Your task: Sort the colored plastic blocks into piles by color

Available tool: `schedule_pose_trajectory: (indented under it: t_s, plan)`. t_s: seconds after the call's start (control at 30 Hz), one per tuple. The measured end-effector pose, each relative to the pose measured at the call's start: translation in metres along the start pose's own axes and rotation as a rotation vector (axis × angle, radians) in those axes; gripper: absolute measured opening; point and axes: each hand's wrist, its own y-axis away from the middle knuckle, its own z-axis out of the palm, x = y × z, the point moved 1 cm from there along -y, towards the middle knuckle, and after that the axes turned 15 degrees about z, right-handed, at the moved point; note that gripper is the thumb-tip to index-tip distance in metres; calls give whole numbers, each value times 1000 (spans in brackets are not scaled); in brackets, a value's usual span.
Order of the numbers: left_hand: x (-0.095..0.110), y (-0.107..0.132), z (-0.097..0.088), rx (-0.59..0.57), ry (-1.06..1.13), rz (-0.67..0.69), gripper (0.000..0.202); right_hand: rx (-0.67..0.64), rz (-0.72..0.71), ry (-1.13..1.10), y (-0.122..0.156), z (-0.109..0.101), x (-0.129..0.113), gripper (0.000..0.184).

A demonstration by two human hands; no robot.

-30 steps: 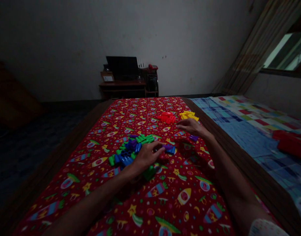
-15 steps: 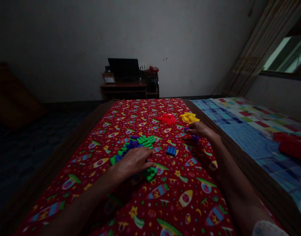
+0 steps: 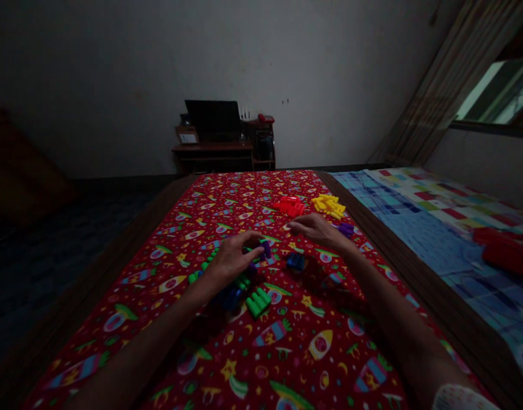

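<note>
Presently, a small purple block [image 3: 266,249] is pinched between the thumb and fingertips of the left hand [image 3: 232,257]. It is held just above the far edge of a mixed heap [image 3: 227,293] of green and blue blocks, near the middle of the red rocket-print cloth [image 3: 227,364]. A loose green block [image 3: 258,302] is seen at the near right side of that heap, and a blue block [image 3: 295,261] lies to the right of the held piece. The right hand [image 3: 316,228] is spread palm down, fingers slack and nothing gripped, as far as the dim light allows it to be judged. Another purple piece [image 3: 345,229] lies just beside it on the right. Farther off, a red pile [image 3: 291,206] and a yellow pile [image 3: 329,205] are set side by side.
</note>
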Motion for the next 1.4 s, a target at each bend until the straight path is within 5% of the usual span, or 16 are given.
schedule_pose_trajectory:
  t_s: [0.07,0.2,0.37,0.53,0.67,0.87,1.03,1.13,1.3,1.4]
  plan:
    - [-5,-3,3,121,89,-19,38,-150,-172,-200,1,32,-17,39]
    - [-11,-4,5,132,172,-39,46,-78,-196,-240,-2,58,-25,27]
    - [-17,9,-13,-153,-152,61,36,138,7,140,-9,4,8,24]
    - [-26,34,-28,-550,-398,98,30,349,494,547,-4,-54,70,28]
    - [-20,38,-20,-618,-509,58,42,301,671,632,1,-61,100,32]
    - [-12,38,0,-571,-618,78,35,307,650,651,2,-57,95,32]
    - [-27,27,4,-525,-563,61,13,432,504,611,2,-59,72,33]
    - [-27,16,-4,-469,-403,31,15,404,266,450,2,-48,44,32]
    - [-23,6,-15,-314,-11,-75,25,-109,-200,-27,11,13,-14,32]
    - [-27,4,-13,-266,72,-109,25,-329,-333,-33,19,54,-33,30]
